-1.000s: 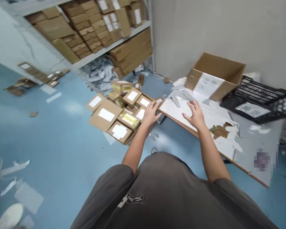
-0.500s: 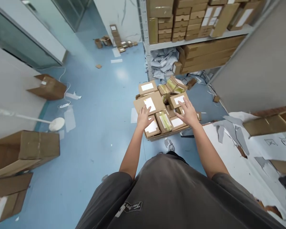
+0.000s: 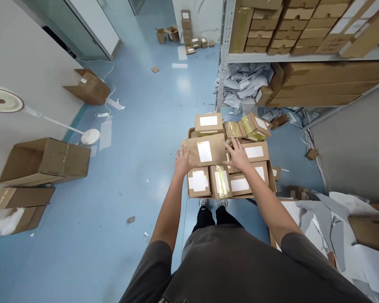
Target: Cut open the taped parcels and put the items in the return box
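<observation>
1. Left hand point(image 3: 182, 162): fingers extended upward at the left end of the flat carton, thumb side toward it. I cannot tell whether the fingers press or merely rest.
2. Flat white-labelled cardboard carton point(image 3: 204, 150): located between the hands, on top of the packed boxes. I judge it light for its spread, stiff along the folded edges, more easily dented mid-panel. The dry cardboard should give fair friction. Recommended hold: both short ends, palms facing inward, fingers below the top edge.
3. Yellow-taped box point(image 3: 221, 181): on the body side of the carton, between the hands. I expect the glossy tape to be slicker than bare cardboard.
4. Right hand point(image 3: 238, 158): fingers spread wide, thumb apart, tips at the carton's right end. I cannot confirm a firm grip.
5. Large open cardboard box point(image 3: 272, 179): contains the packed boxes beneath both hands; its right wall lies beyond the right hand. I would avoid using this wall as a support.
</observation>
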The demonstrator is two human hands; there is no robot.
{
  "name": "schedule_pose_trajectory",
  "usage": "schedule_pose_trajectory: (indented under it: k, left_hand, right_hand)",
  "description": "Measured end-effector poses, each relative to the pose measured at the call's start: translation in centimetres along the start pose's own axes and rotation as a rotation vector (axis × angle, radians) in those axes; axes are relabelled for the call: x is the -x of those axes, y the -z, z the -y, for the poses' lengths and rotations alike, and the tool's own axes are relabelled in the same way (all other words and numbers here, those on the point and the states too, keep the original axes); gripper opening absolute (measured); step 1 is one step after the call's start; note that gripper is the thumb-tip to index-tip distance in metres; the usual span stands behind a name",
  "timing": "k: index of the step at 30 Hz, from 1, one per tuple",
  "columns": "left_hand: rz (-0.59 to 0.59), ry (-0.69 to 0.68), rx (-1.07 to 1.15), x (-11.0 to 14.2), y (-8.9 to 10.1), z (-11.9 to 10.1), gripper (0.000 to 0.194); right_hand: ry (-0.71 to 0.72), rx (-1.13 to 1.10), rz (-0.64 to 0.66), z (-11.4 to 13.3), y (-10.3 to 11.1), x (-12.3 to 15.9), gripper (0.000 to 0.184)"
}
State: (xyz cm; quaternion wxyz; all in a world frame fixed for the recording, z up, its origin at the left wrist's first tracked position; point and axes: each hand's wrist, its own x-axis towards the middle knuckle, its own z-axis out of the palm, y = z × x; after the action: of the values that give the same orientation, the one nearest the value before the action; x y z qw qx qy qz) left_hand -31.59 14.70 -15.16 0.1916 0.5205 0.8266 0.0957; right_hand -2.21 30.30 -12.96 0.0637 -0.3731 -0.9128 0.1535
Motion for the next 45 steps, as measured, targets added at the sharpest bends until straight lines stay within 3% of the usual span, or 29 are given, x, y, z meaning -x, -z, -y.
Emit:
schedule_pose_trajectory:
  k: [7,10,15,20,28,33,37,41,45]
  left_hand:
    - [0.041,0.066,0.204,-5.3,-3.0,4.6,0.141]
    - [0.129,0.046,0.347,-6.6,-3.8,5.7,0.148]
    - [0.131,-0.007,0.396,-6.5,-3.8,5.7,0.145]
    - [0.13,-0.014,0.355,-4.4,-1.7,5.0,0.14]
    - [0.006,-0.125,0.257,0.0,3.3,2.5,0.136]
    - [-0.019,-0.261,0.183,1.6,5.4,-1.7,0.133]
    - [0.0,-0.391,0.118,2.9,5.5,-8.0,0.133]
    - [0.046,-0.579,0.07,5.8,3.5,-16.7,0.133]
    - [0.139,-0.796,0.026,11.4,-1.2,-26.2,0.136]
  right_hand:
    - [-0.185,-0.068,0.193,-1.8,-5.2,-5.2,0.138]
    - [-0.267,-0.127,0.285,-1.8,-5.8,-5.9,0.141]
    - [-0.275,-0.167,0.292,-0.6,-5.9,-5.4,0.147]
    - [-0.342,-0.132,0.238,1.8,-4.3,-4.0,0.149]
    - [-0.345,-0.126,0.104,4.7,2.3,0.7,0.146]
    - [-0.405,-0.123,-0.016,4.9,5.7,6.3,0.147]
    - [-0.513,-0.097,-0.149,3.6,7.8,13.6,0.148]
    - [-0.7,-0.085,-0.273,1.7,9.2,24.0,0.148]
    - [-0.889,-0.095,-0.368,0.2,9.3,37.4,0.147]
